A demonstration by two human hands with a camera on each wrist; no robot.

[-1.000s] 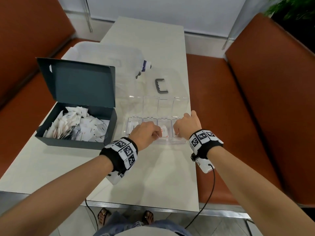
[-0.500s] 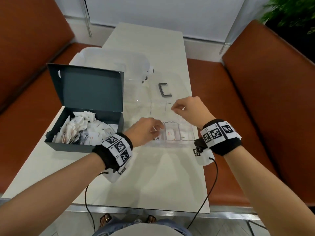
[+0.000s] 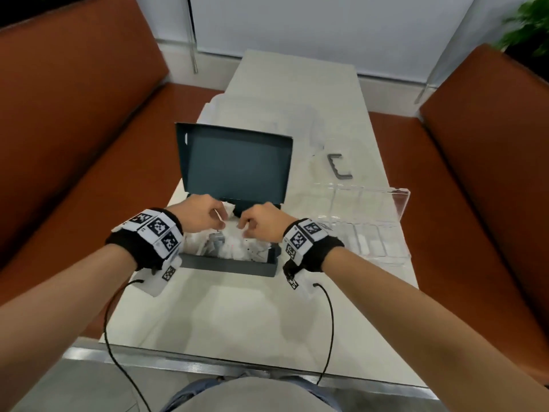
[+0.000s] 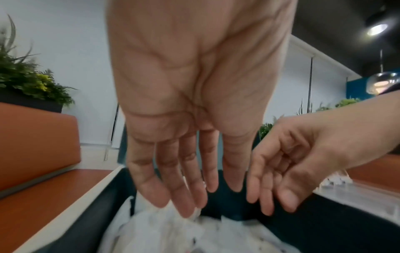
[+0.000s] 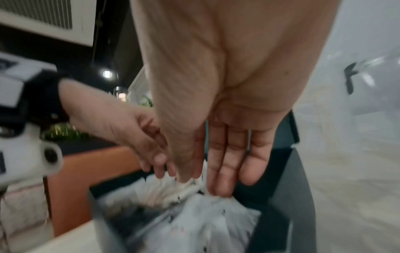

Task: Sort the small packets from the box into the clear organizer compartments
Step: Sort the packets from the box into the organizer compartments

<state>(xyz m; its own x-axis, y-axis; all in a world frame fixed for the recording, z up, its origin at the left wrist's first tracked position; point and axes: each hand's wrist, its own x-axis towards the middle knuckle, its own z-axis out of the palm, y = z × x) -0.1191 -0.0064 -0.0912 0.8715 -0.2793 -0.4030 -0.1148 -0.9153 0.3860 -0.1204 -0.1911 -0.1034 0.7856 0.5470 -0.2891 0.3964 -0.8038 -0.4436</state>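
Both hands reach into the dark box (image 3: 228, 264) on the bench (image 3: 237, 316) — left hand (image 3: 199, 216) and right hand (image 3: 261, 223) with fingers loosely extended, grip slack, touching the white packets (image 3: 228, 245), nothing clearly pinched. The clear organizer (image 3: 374, 233) lies just right of the box.

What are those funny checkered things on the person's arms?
Each wrist wears a black band covered with white blocks printed with black square patterns, like puzzle codes. Under each wrist hangs a small white camera box, and a thin black cable trails from it toward the body. The arms are bare, with no sleeves or gloves.
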